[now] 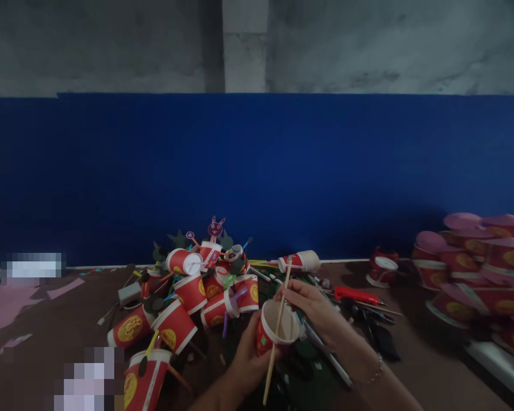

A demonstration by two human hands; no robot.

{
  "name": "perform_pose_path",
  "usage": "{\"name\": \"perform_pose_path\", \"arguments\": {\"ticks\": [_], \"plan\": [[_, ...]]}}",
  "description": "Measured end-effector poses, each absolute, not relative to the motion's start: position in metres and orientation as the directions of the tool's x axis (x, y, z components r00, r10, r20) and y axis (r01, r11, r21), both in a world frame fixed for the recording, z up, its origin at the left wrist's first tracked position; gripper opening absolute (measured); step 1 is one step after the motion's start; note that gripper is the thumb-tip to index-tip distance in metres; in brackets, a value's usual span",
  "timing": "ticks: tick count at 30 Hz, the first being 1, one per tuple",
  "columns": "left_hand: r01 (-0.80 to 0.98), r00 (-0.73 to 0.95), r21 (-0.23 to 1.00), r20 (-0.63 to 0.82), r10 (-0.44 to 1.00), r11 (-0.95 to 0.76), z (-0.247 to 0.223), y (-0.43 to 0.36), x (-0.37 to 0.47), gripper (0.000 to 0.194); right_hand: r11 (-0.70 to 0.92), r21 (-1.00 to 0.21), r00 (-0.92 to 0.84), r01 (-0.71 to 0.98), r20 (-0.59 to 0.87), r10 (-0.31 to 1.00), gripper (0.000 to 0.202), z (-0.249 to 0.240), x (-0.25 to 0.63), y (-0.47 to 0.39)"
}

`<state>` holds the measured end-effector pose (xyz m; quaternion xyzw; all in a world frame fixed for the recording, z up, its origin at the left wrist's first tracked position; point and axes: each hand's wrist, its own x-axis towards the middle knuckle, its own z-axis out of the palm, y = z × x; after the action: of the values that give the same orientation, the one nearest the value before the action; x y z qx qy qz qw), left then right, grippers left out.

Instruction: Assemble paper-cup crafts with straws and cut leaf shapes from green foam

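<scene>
A red paper cup point(266, 335) with a white rim is in my left hand point(245, 357), tilted so that its mouth faces up towards me. My left fingers wrap round its side. My right hand point(302, 299) pinches a thin wooden stick point(269, 374) near its upper part. The stick slants across the cup's mouth, and its lower end sticks out below the cup. Whether it passes through the wall or only over the rim, I cannot tell. To the left lies a heap of red paper cups point(177, 325) with coloured straws and paper figures.
Nested paper cups point(302, 261) lie behind my hands. A red-handled tool point(357, 295) and black items point(383, 337) are at the right. Cups with pink paper tops point(462, 257) are piled far right. Pink paper point(8, 305) lies left; a blue wall point(257, 177) rises behind.
</scene>
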<state>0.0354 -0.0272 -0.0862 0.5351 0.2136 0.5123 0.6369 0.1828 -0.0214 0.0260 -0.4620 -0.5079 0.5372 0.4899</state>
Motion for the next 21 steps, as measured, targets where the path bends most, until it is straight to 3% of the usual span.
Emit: {"name": "perform_pose_path", "arguments": {"ticks": [4, 7, 12, 14, 18, 21], "plan": [[-0.393, 0.399, 0.907, 0.318, 0.860, -0.153, -0.080, -0.026, 0.035, 0.064, 0.009, -0.992, -0.176, 0.123, -0.013, 0.984, 0.021, 0.019, 0.185, -0.023], [-0.398, 0.368, 0.904, 0.310, 0.877, -0.152, -0.076, -0.025, 0.033, 0.055, 0.124, -0.953, -0.303, 0.277, 0.036, 0.952, 0.016, 0.015, 0.183, -0.024], [-0.377, 0.142, 0.905, 0.267, 0.953, -0.197, -0.085, -0.020, 0.032, 0.065, 0.386, -0.746, -0.083, 0.543, 0.410, 0.908, 0.022, 0.027, 0.180, -0.031], [-0.379, 0.068, 0.909, 0.216, 0.974, -0.175, -0.089, -0.020, 0.033, 0.071, 0.474, -0.636, -0.175, 0.609, 0.475, 0.863, 0.030, 0.036, 0.180, -0.040], [-0.392, 0.016, 0.908, 0.168, 0.986, -0.148, -0.091, -0.019, 0.034, 0.077, 0.617, -0.517, -0.544, 0.593, 0.307, 0.781, 0.040, 0.043, 0.174, -0.059], [-0.381, 0.052, 0.909, 0.204, 0.978, -0.169, -0.090, -0.018, 0.033, 0.077, 0.636, -0.413, -0.611, 0.652, 0.212, 0.763, 0.021, 0.041, 0.165, -0.067]]}}
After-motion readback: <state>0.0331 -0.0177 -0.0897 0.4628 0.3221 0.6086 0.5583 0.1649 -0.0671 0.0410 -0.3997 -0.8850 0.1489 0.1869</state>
